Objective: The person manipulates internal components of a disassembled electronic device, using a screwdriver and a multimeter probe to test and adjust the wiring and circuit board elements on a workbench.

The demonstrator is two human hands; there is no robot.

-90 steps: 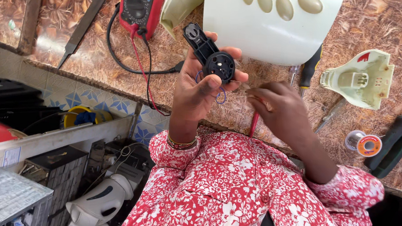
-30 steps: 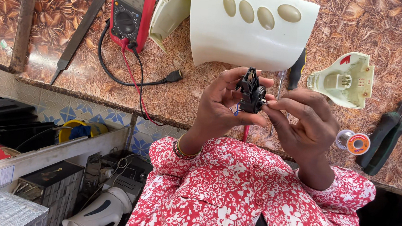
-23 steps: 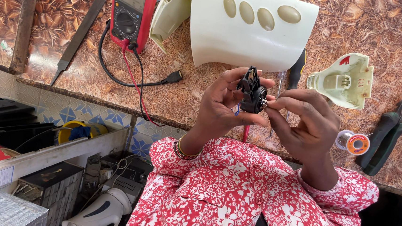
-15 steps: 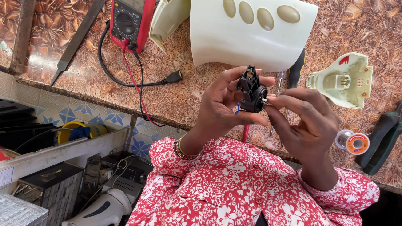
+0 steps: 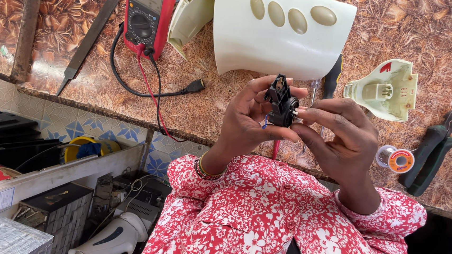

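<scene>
My left hand (image 5: 248, 118) grips a small black electrical part (image 5: 282, 101) with a round body and a blue wire at its side. My right hand (image 5: 342, 138) pinches the same part from the right, fingertips on its round end. Both hands hold it above the front edge of the brown patterned worktop (image 5: 196, 103). Just behind the hands lies a large cream plastic appliance housing (image 5: 280, 32) with oval buttons. Red flowered sleeves cover both forearms.
A red multimeter (image 5: 145, 12) with black and red leads lies at the back left, beside a dark metal file (image 5: 90, 35). A cream plastic base piece (image 5: 385, 90), a solder spool (image 5: 395, 159), green-handled pliers (image 5: 430, 152) and a screwdriver (image 5: 331, 81) lie at the right. Boxes and devices fill the shelf below left.
Three seconds ago my left hand held the part alone, raised higher. My right hand has since come onto it. Over the last second both hands stay almost still.
</scene>
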